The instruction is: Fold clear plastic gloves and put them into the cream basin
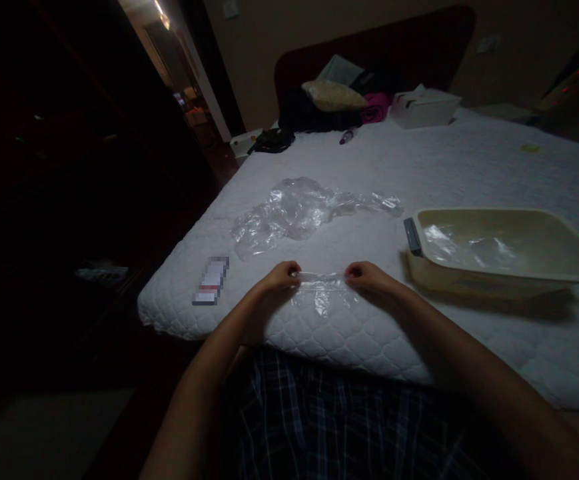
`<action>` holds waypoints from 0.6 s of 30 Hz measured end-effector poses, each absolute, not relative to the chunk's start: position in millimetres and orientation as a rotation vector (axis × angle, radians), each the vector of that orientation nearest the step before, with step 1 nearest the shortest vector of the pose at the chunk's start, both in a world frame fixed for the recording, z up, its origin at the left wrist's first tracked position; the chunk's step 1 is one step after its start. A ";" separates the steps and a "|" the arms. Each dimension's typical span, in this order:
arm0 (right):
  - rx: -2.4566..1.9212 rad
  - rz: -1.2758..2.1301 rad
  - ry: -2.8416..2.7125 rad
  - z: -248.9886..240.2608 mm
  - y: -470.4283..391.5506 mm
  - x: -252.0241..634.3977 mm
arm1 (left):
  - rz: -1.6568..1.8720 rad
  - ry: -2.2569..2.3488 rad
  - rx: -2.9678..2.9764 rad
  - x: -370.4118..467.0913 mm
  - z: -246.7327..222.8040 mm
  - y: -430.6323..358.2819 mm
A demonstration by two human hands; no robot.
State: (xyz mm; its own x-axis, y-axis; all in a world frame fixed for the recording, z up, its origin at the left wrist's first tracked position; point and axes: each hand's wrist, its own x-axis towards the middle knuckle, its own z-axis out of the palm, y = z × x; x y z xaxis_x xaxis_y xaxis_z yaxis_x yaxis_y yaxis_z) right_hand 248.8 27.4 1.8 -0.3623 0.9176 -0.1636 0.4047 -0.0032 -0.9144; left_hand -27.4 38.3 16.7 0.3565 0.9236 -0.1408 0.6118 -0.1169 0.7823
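Note:
A small clear plastic bag [322,290] is stretched between my two hands just above the front edge of the white quilted bed. My left hand [284,276] pinches its upper left corner, and my right hand [364,276] pinches the upper right corner. The lower part of the bag hangs down over the quilt. Beyond my hands, a crumpled heap of clear plastic [299,207] spreads across the bed. To the right stands a cream plastic bin [494,283] with a grey handle, and some clear plastic [469,250] lies inside it.
A blurred phone-like object [211,280] lies on the bed [269,333] at the left. At the far end are a white box [426,108], a beige pillow [334,96], dark and pink cloth, and a small bottle [347,137]. Dark furniture stands left.

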 end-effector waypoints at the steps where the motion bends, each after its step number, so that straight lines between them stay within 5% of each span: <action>1: -1.332 1.346 -1.780 1.4 26.4 249.0 | 0.525 1.340 1.843 -27.2 17.4 35.1; 18: -1.215 0.576 -2.184 23.9 -36.3 256.8 | 0.637 1.140 2.043 -28.8 25.2 -27.6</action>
